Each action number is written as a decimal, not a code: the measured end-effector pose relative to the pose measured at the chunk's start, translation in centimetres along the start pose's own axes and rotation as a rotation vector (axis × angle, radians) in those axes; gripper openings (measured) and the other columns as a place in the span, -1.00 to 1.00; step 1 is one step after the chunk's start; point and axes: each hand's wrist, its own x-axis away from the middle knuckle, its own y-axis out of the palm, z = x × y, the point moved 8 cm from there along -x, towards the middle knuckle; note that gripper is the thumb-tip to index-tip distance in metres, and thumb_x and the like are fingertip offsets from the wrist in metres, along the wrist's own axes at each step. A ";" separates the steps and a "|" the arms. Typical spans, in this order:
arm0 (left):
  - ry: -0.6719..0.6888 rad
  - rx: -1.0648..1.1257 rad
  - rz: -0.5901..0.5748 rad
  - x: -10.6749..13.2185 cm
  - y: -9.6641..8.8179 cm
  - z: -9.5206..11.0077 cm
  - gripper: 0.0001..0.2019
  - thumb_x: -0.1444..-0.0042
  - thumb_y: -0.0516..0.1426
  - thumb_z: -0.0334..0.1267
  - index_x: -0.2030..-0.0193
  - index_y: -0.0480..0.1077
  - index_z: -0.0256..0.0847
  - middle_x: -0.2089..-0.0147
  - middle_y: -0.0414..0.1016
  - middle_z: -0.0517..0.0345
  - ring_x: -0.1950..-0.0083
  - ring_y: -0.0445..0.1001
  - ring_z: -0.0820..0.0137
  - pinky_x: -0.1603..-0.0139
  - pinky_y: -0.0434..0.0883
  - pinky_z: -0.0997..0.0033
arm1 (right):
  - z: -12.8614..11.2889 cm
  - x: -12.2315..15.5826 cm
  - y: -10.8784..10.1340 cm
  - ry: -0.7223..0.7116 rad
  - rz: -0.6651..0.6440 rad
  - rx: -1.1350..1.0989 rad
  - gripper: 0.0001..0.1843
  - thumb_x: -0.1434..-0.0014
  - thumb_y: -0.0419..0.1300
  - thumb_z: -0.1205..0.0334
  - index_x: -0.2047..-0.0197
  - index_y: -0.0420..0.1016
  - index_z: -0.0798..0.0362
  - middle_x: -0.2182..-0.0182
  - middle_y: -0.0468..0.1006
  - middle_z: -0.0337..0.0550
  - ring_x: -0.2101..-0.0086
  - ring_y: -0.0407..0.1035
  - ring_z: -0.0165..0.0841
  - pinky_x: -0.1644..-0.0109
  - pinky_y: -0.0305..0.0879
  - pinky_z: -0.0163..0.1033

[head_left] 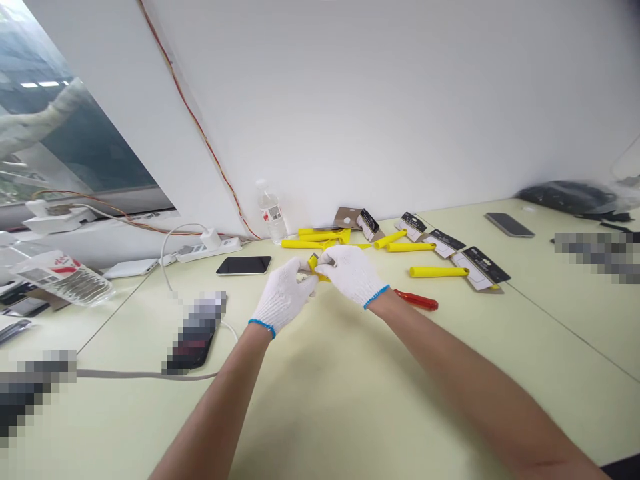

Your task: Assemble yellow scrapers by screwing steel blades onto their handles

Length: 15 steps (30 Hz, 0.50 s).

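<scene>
Both my hands wear white knit gloves with blue cuffs. My left hand [283,295] and my right hand [353,272] meet over the pale table [350,400], and both pinch a small yellow scraper [315,265] between their fingers. Most of it is hidden by the gloves. More yellow-handled scrapers [320,239] lie in a pile just behind my hands. Others with dark carded blades [440,271] lie to the right. A red-handled screwdriver [417,301] lies right beside my right wrist.
A black phone [244,265] lies left of my hands, with a water bottle [270,213], a white power strip [207,248] and cables behind it. Another phone [509,225] and a dark bag [567,195] sit far right. A clear packet [63,277] is at the left edge.
</scene>
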 end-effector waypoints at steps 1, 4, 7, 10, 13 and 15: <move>-0.025 0.006 -0.008 0.1 0.1 0.0 -0.71 -0.14 0.28 -0.10 0.07 0.52 -0.20 0.36 0.61 0.09 0.36 0.63 0.33 0.42 0.57 0.44 | 0.0 0.0 0.1 0.002 -0.009 0.008 -0.57 -0.45 0.24 0.06 -0.25 0.46 0.12 -0.14 0.48 0.04 -0.05 0.46 -0.21 -0.14 0.49 0.00; -0.137 0.068 -0.041 0.5 0.5 0.0 -0.68 -0.11 0.31 -0.07 0.10 0.50 -0.22 0.30 0.63 0.04 0.30 0.66 0.28 0.42 0.57 0.43 | -0.2 0.0 0.1 0.002 -0.030 0.027 -0.57 -0.45 0.24 0.05 -0.25 0.46 0.12 -0.14 0.48 0.03 -0.05 0.46 -0.21 -0.14 0.49 0.00; -0.146 0.100 -0.029 0.8 0.5 0.5 -0.67 -0.11 0.32 -0.05 0.12 0.49 -0.25 0.26 0.65 0.01 0.29 0.66 0.27 0.39 0.58 0.41 | -0.3 0.0 0.1 0.000 -0.037 0.038 -0.58 -0.45 0.24 0.05 -0.24 0.47 0.13 -0.13 0.49 0.03 -0.04 0.47 -0.22 -0.13 0.50 -0.01; -0.138 0.133 -0.065 0.7 0.5 0.4 -0.63 -0.10 0.33 -0.03 0.09 0.49 -0.26 0.17 0.66 -0.02 0.27 0.67 0.28 0.35 0.59 0.38 | -0.5 0.0 0.1 -0.003 -0.035 0.043 -0.61 -0.46 0.23 0.05 -0.20 0.49 0.13 -0.09 0.51 0.01 0.00 0.48 -0.25 -0.11 0.50 -0.03; -0.146 0.141 -0.099 0.6 0.5 -0.1 -0.57 -0.07 0.36 0.01 0.07 0.48 -0.26 0.10 0.66 -0.05 0.26 0.67 0.27 0.34 0.60 0.38 | -0.6 0.0 0.1 -0.011 -0.023 0.041 -0.61 -0.45 0.24 0.05 -0.18 0.50 0.14 -0.06 0.52 0.00 0.01 0.48 -0.26 -0.11 0.50 -0.04; -0.135 0.134 -0.083 0.5 0.3 -0.1 -0.58 -0.07 0.35 0.03 0.08 0.49 -0.25 0.11 0.66 -0.03 0.27 0.67 0.29 0.36 0.59 0.41 | -0.6 0.0 0.1 -0.020 -0.012 0.034 -0.61 -0.45 0.24 0.05 -0.18 0.49 0.15 -0.07 0.52 0.01 0.01 0.48 -0.25 -0.10 0.50 -0.03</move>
